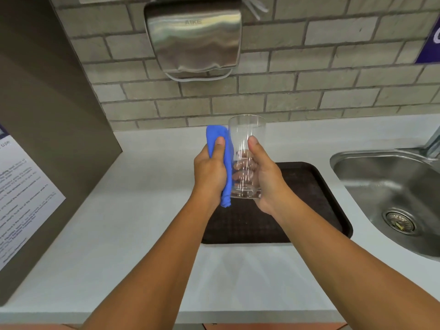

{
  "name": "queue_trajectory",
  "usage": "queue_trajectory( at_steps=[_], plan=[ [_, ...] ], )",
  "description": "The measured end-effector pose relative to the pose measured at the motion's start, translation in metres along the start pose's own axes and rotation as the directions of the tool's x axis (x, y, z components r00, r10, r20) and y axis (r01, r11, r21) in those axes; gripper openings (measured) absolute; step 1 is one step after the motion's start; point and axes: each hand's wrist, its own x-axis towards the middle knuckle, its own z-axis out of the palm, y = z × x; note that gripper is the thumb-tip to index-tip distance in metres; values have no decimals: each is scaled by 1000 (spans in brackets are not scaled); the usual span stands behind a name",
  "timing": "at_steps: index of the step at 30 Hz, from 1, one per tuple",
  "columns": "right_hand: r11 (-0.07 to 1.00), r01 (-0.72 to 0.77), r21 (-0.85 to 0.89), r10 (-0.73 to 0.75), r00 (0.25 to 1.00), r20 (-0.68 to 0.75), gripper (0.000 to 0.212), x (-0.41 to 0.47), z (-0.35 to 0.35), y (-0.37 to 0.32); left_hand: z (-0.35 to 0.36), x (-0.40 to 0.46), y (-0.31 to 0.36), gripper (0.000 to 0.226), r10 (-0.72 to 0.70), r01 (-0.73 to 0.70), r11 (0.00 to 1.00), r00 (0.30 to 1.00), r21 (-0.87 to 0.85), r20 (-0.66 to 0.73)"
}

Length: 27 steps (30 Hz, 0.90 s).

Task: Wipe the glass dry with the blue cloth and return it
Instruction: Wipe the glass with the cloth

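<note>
A clear drinking glass [246, 129] is held upright in the air above the dark brown tray [316, 198]. My right hand [264, 177] wraps around its lower half, thumb on the near side. My left hand [209, 172] grips a folded blue cloth [225, 148] and presses it flat against the glass's left side. The cloth runs from just below the rim down past the base. The tray's visible surface is bare.
The white counter [133, 222] runs along a grey brick wall. A steel sink [390, 186] with a drain sits at the right. A metal hand dryer [194, 34] hangs on the wall above. A grey cabinet with a printed notice [21, 194] stands at the left.
</note>
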Motion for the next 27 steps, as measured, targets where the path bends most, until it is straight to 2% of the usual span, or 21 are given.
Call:
queue_trajectory(
  at_steps=[2,3,4,6,8,12,15,18,21,27],
  plan=[
    [1000,-5,-28,3,999,-39,84,1,-1,0,3,-3,-3,27,154,-153,982,988,113,1],
    [999,1,-42,-2,999,-34,84,1,-1,-1,4,-4,-5,29,163,-161,979,987,123,-3],
    [999,-2,-51,1,1000,-15,83,2,-2,-2,4,-3,-6,31,113,-112,990,993,87,-12],
    [999,-6,-48,8,999,42,71,4,-6,-3,3,5,-9,33,-96,96,995,995,-7,-8],
    [999,-6,-33,9,995,94,54,6,-11,-1,2,10,-13,34,-300,302,952,953,-54,45],
    [996,-33,80,20,987,159,53,10,-23,2,2,13,-20,34,-425,438,866,899,-242,105],
    [997,-15,70,12,999,53,46,20,-43,8,-7,22,-20,34,-461,464,803,881,-374,102],
    [998,58,-24,-60,992,-109,31,30,-64,20,-16,24,-26,35,-497,506,763,857,-403,134],
    [989,107,-104,-123,979,-165,15,40,-86,35,-23,23,-36,45,-524,545,709,832,-448,184],
    [939,72,-336,-150,965,-214,37,59,-114,57,-34,22,-57,41,-533,566,656,816,-499,225]
  ],
)
